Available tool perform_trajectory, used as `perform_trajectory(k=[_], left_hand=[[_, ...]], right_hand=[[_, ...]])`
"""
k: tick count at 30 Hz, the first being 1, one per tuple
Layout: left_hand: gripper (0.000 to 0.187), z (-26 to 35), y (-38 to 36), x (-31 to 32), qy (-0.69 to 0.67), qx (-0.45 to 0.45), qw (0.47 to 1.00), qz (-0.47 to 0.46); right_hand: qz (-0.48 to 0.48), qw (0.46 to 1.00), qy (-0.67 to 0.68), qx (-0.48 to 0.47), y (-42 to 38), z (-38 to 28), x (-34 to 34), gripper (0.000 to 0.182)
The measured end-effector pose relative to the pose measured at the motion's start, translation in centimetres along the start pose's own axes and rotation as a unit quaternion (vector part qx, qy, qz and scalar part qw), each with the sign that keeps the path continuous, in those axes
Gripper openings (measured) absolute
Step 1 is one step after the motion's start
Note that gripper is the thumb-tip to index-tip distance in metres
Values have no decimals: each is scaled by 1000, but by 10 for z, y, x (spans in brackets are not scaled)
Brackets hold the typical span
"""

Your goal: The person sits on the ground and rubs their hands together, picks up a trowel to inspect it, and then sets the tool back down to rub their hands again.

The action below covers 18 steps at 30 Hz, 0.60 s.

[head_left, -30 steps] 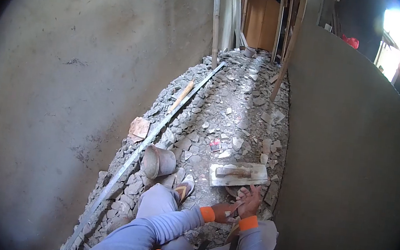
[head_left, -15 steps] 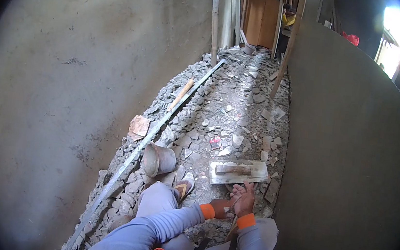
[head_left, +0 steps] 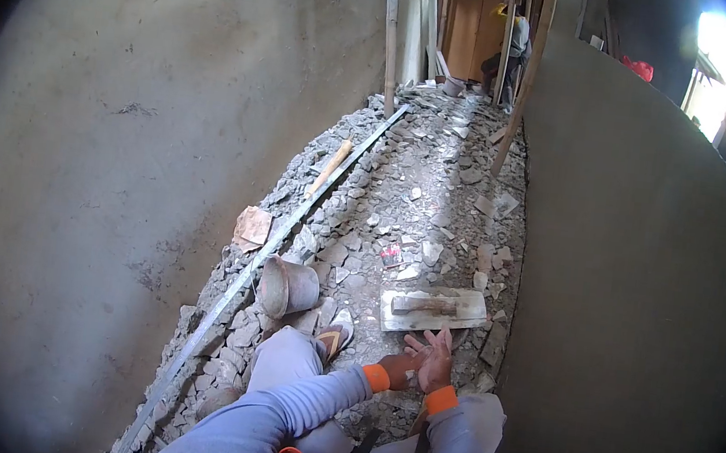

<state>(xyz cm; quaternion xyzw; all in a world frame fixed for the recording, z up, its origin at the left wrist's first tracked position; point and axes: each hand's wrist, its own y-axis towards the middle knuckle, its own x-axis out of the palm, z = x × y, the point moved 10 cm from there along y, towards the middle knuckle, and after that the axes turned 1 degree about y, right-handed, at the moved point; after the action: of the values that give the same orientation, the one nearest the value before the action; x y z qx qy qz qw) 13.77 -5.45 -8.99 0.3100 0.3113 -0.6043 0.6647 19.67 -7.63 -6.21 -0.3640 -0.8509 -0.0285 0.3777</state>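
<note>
My right hand (head_left: 435, 368) is held up in front of my knees, its fingers spread and nothing seen in them. Against its palm side rests my left hand (head_left: 398, 369), whose fingers are mostly hidden behind the right one. Just beyond my fingertips a plastering float (head_left: 462, 308) lies on the rubble, with its wooden handle facing up. A mortar-stained bucket (head_left: 293, 290) is tipped on its side left of my sandalled foot (head_left: 334, 337).
A long metal straightedge (head_left: 262, 276) runs along the rubble by the left wall, beside a wooden handle (head_left: 330, 168) and a reddish slab piece (head_left: 252, 228). Bamboo poles (head_left: 390, 35) stand farther off. A person (head_left: 517, 44) is at the far end near another bucket (head_left: 453, 86).
My hands have shifted slightly against each other, and the right fingers have spread and moved a little left. The far person has come further into view.
</note>
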Motion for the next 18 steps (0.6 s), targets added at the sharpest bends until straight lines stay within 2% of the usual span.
perform_trajectory(k=[1,4,7,13,18], left_hand=[[85,6,-1,-6,-10,19,1000,21],[84,2,-1,2,-20,4,1000,6],[83,5,-2,1,-47,-32,997,-46],[84,-14,-3,30,-75,-23,995,-61],[82,11,-7,5,-52,-17,997,-58]], right_hand=[[2,1000,-3,1,0,0,0,79],[-3,1000,1,13,2,3,-2,79],[-4,1000,0,18,0,1,1,77],[-14,1000,-2,20,0,2,1,70],[-6,1000,-8,17,0,4,-1,71]])
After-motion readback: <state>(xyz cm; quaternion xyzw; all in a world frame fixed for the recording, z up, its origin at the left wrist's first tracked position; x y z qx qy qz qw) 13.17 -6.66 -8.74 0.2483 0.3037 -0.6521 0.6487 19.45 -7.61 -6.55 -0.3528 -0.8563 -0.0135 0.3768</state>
